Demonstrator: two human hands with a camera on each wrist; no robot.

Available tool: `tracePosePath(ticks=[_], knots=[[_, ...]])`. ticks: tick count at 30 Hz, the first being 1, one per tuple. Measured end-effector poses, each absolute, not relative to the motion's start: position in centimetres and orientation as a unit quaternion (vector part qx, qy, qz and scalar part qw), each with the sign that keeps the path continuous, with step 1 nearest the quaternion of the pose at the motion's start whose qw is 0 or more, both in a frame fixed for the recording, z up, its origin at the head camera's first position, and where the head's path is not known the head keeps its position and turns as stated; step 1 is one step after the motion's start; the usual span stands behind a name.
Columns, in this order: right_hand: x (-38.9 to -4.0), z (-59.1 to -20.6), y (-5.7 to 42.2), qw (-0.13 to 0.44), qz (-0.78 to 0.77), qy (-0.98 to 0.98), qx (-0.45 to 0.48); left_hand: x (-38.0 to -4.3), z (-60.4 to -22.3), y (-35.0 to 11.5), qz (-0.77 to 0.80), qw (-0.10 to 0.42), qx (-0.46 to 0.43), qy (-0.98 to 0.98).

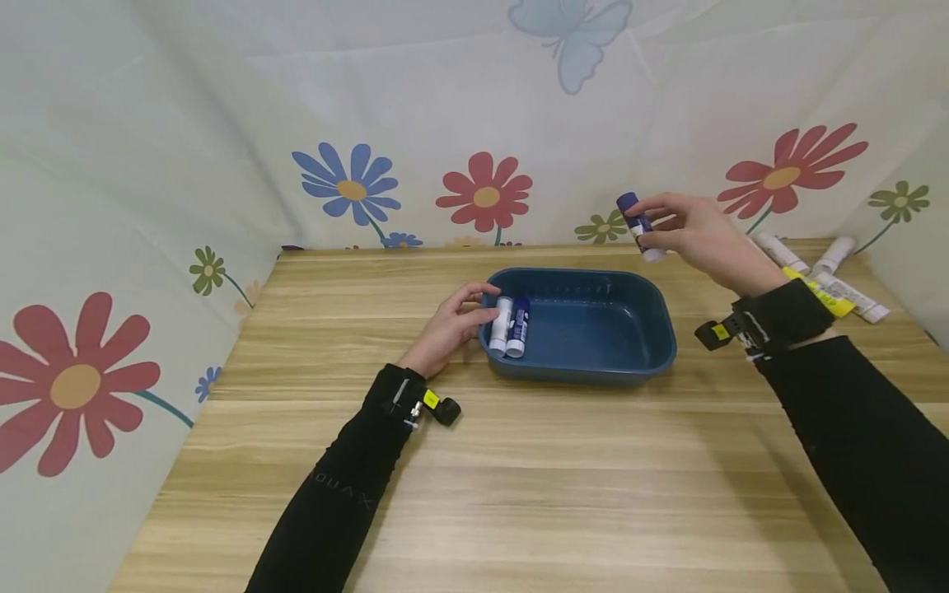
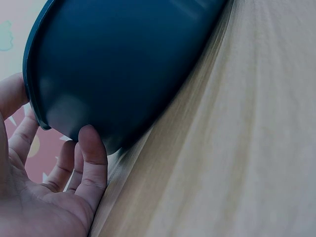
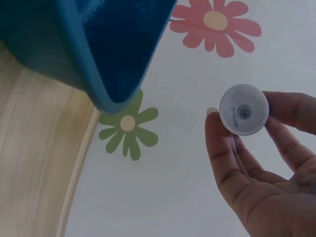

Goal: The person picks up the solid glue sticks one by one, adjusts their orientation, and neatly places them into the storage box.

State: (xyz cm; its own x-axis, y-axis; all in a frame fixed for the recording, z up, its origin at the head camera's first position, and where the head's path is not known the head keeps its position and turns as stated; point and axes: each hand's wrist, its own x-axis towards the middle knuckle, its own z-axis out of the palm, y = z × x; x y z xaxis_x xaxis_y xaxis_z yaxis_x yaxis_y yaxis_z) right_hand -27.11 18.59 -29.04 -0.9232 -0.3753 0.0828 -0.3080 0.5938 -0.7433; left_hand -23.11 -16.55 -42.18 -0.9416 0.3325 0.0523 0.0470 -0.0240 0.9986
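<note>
In the right hand (image 1: pixel 700 239), a glue stick (image 1: pixel 635 222) is pinched, held up near the far right corner of the blue bin (image 1: pixel 571 375), whose left end is gripped by the left hand (image 1: pixel 449 324), beside two sticks (image 1: pixel 502 326) inside.

We see, clock set on the head view: tub (image 1: pixel 578 375), 3 o'clock, smooth, shiny plastic | raised stick (image 1: pixel 636 223), 2 o'clock, smooth plastic | table (image 1: pixel 593 486), 6 o'clock, looks like smooth wood, soft shine | wall sheet (image 1: pixel 423 91), 12 o'clock, dull, wrinkly cloth | right sleeve (image 1: pixel 853 445), 4 o'clock, left sleeve (image 1: pixel 334 502), 7 o'clock, dull cloth
</note>
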Motion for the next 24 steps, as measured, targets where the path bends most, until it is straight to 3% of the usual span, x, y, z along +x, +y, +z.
tracePosePath(ticks=[24], knots=[[-26.5,-28.8,14.3,0.067,-0.386,0.886,-0.248,-23.3,-42.3,-16.5,0.700,0.096,0.139,0.693]])
